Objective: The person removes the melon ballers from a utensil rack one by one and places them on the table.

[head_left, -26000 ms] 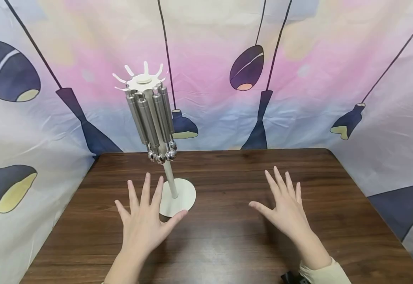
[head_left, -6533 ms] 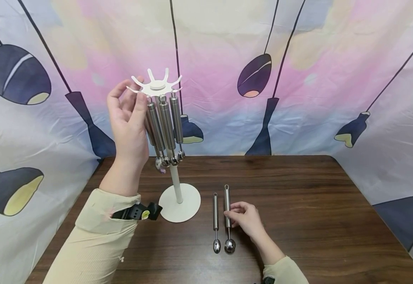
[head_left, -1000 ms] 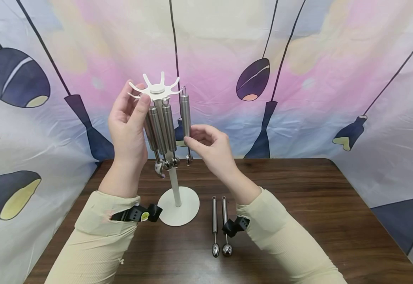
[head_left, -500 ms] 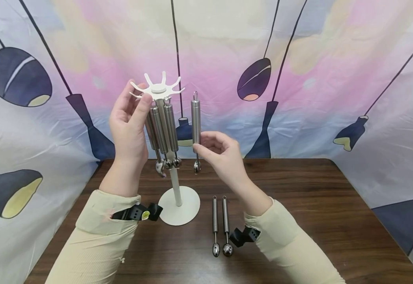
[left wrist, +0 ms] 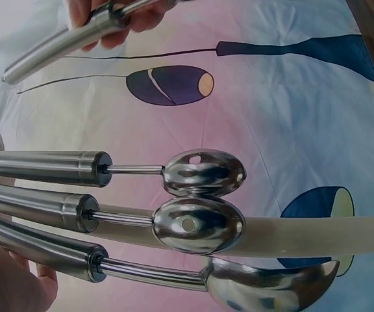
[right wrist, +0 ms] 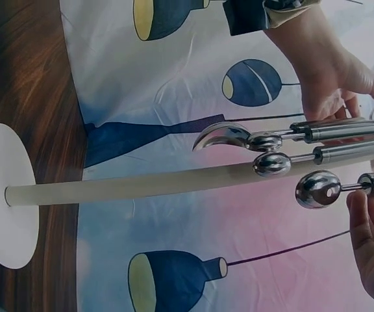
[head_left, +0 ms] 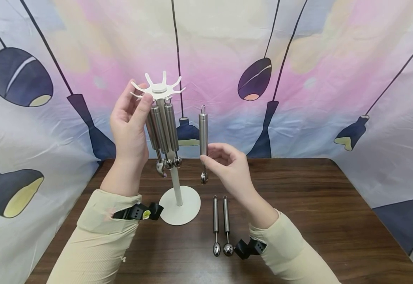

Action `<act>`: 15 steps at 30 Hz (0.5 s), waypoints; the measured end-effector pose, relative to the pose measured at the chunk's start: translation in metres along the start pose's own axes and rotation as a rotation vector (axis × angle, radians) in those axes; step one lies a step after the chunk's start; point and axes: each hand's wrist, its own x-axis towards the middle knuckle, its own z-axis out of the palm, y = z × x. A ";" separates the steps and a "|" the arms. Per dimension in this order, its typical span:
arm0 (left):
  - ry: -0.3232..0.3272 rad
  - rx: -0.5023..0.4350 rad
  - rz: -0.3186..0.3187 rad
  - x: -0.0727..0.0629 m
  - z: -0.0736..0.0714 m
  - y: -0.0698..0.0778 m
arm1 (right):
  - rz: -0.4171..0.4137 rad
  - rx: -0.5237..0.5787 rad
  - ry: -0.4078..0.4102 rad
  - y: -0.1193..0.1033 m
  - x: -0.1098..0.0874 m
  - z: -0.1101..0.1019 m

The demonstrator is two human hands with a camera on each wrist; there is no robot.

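My left hand [head_left: 128, 130] holds the arms at the top of a white hanging rack [head_left: 188, 213] with thumb and fingers. Several steel melon ballers [head_left: 172, 128] hang from it, and in the left wrist view one of them ends in a pointed scoop [left wrist: 271, 283]. To the right of the rack, my right hand [head_left: 232, 171] pinches another melon baller [head_left: 203, 128] low on its handle. It is upright, loop up, and apart from the rack. In the right wrist view its round bowl [right wrist: 317, 189] shows a small hole.
Side by side on the dark wooden table [head_left: 316, 213] lie two more melon ballers [head_left: 215, 215], bowls toward me. The rack's round base stands to their left. A printed cloth [head_left: 213, 47] hangs behind the table and at both sides.
Two melon ballers went from the rack to the table over the earlier frames. Within the last second, my right hand moved a third off its arm, rightward and down; my left hand stayed put.
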 end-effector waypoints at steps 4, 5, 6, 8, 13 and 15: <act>-0.002 -0.002 0.003 0.001 0.000 0.000 | 0.014 0.012 0.017 0.003 -0.006 -0.004; -0.002 -0.005 0.003 0.001 0.001 0.000 | 0.023 0.013 0.021 0.004 -0.007 -0.005; -0.002 -0.005 0.004 0.001 0.001 0.000 | 0.030 0.015 0.026 0.004 -0.008 -0.006; -0.001 -0.003 0.006 0.001 0.001 0.000 | 0.044 0.021 0.035 0.006 -0.010 -0.009; 0.002 -0.003 0.008 0.001 0.001 0.000 | 0.061 0.050 0.060 0.010 -0.017 -0.016; 0.001 -0.005 0.007 0.001 0.001 0.000 | 0.067 0.051 0.072 0.012 -0.020 -0.018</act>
